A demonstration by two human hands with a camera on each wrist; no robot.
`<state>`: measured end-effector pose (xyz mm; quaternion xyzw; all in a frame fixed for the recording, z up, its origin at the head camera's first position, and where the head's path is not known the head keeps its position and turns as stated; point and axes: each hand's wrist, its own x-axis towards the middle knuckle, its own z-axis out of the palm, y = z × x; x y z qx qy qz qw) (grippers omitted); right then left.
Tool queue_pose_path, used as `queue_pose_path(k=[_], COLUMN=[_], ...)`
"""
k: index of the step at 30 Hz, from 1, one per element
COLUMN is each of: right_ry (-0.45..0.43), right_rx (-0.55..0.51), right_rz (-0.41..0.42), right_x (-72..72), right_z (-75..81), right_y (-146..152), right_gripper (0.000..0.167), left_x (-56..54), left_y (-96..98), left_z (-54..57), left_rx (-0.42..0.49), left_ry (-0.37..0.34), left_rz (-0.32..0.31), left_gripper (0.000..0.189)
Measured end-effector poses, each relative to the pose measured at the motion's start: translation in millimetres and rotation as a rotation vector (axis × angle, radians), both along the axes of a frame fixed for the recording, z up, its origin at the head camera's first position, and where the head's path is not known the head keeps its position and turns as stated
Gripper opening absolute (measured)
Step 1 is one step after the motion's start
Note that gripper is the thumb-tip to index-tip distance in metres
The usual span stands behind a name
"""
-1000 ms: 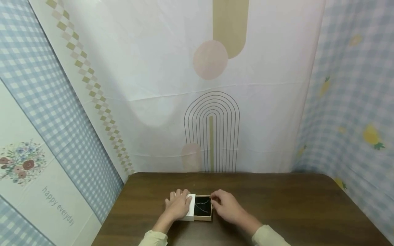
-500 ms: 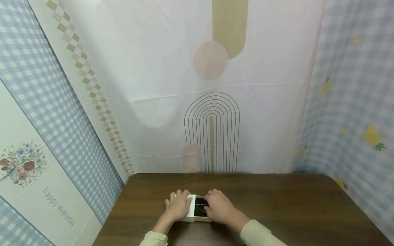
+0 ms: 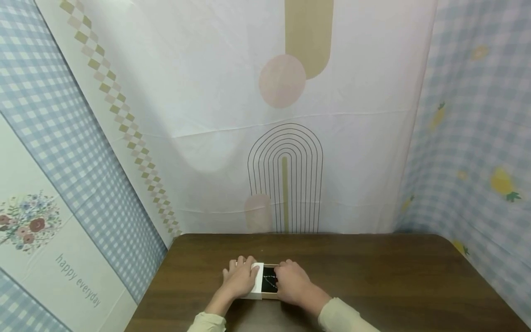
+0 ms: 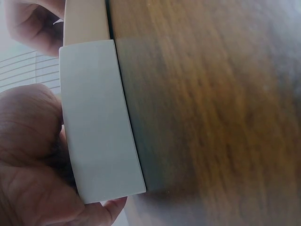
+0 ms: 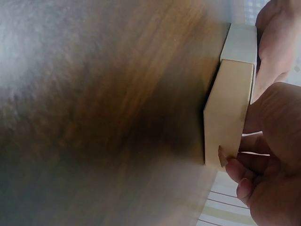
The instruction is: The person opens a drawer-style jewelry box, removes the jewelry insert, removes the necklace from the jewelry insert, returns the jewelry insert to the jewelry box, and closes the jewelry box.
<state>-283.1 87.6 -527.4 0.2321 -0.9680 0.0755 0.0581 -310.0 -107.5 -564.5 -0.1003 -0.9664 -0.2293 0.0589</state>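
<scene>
A shallow jewellery box lies on the brown table: a white sleeve (image 3: pixel 258 282) with a tan inner tray (image 3: pixel 270 295) slid part way out to the right. In the tray a thin silvery chain (image 3: pixel 269 276) rests on a black insert (image 3: pixel 269 287). My left hand (image 3: pixel 240 279) grips the sleeve from above, fingers spread over its top and far side. My right hand (image 3: pixel 292 282) covers the tray's right end, its fingers bent down over the inside. In the right wrist view the curled outer fingertips (image 5: pixel 235 172) touch the tray's end wall. What the thumb and forefinger touch inside is hidden.
The dark wooden table (image 3: pixel 373 272) spreads out on both sides of the box. Behind it hangs a white patterned cloth (image 3: pixel 207 184). Blue checked cloths (image 3: pixel 83 115) hang at the left and right.
My right hand has moved left from the tray's right edge to over its right end, now hiding part of the insert and chain. My left hand and the sleeve have stayed put.
</scene>
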Motion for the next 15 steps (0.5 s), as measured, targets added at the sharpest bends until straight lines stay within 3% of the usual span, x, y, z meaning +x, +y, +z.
queue_pose_path(k=[6,15], right_ry=[-0.039,-0.097], right_rx=[-0.018,-0.072], right_rz=[-0.028,-0.067], right_x=[0.1,1.3], right_z=[-5.4,-2.4], right_y=[-1.5,-1.3], right_gripper=[0.044,0.047], left_x=[1.5,4.6], left_y=[-0.9,1.4], left_z=[0.1,4.4], left_rx=[0.000,0.022], left_ry=[-0.004,-0.014], left_rz=[0.005,-0.002], left_gripper=[0.021,0.023])
